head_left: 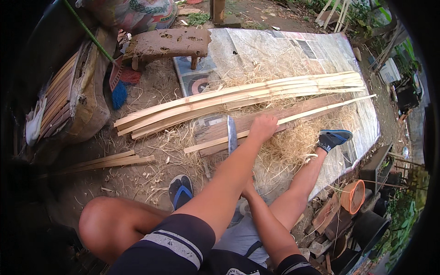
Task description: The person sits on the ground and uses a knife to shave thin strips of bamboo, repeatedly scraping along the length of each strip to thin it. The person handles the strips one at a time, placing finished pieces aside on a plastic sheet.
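My left hand [264,128] is closed on a long, thin pale wooden strip [327,108], perhaps bamboo, which lies slantwise over a dark wooden plank [293,110]. Left of that hand, a broad knife blade [232,133] stands against the strip, its tip pointing away from me. My left forearm crosses in front and covers the knife's handle. Behind that forearm my right hand [248,189] shows only in part, in line with the blade and closed, seemingly round the handle. Just beyond the plank lies a bundle of long pale strips [238,98].
Curly shavings [298,142] cover much of the printed sheet [362,133]. A low wooden bench [167,43] stands at the far left, near a blue-bristled broom [118,94]. Short strips [114,161] lie left. An orange pot [352,197] sits at right. My sandalled feet flank the plank.
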`<state>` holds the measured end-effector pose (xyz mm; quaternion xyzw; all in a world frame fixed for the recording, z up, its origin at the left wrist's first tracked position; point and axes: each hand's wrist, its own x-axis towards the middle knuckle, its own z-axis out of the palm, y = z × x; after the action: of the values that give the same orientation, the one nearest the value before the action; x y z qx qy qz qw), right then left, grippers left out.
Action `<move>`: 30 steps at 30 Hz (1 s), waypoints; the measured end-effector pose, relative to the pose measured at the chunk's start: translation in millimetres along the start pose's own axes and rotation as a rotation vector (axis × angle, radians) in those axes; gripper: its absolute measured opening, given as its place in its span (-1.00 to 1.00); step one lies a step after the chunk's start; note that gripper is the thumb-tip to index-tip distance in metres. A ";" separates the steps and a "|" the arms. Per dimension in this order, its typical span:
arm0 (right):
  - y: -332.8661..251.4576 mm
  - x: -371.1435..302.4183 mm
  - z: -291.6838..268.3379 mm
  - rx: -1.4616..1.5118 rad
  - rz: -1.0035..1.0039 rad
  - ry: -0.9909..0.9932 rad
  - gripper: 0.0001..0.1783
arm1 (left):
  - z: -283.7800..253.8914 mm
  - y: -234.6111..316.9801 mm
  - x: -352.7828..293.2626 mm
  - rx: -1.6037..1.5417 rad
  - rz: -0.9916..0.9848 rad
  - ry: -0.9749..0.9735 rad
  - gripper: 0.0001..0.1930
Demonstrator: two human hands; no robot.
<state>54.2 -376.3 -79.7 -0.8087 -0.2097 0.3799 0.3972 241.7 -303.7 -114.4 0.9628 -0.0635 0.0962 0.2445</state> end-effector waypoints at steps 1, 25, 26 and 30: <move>24.3 14.3 2.2 0.305 0.173 -0.062 -0.15 | 3.2 -1.0 -3.2 0.009 0.024 0.050 -0.75; 5.9 10.9 103.9 0.487 -0.240 0.091 -0.62 | 5.2 0.4 4.4 0.008 0.027 -0.015 -0.74; -22.3 7.4 94.2 0.444 -0.122 0.080 -0.62 | 6.6 1.0 0.6 -0.013 0.020 -0.027 -0.74; -73.2 2.1 69.1 0.361 0.270 0.043 -0.56 | 0.3 0.3 3.5 -0.021 0.017 -0.013 -0.74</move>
<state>-1.2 -297.9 -49.4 -0.7533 -0.0196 0.4436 0.4852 245.1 -304.4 -113.8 0.9602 -0.0744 0.0913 0.2534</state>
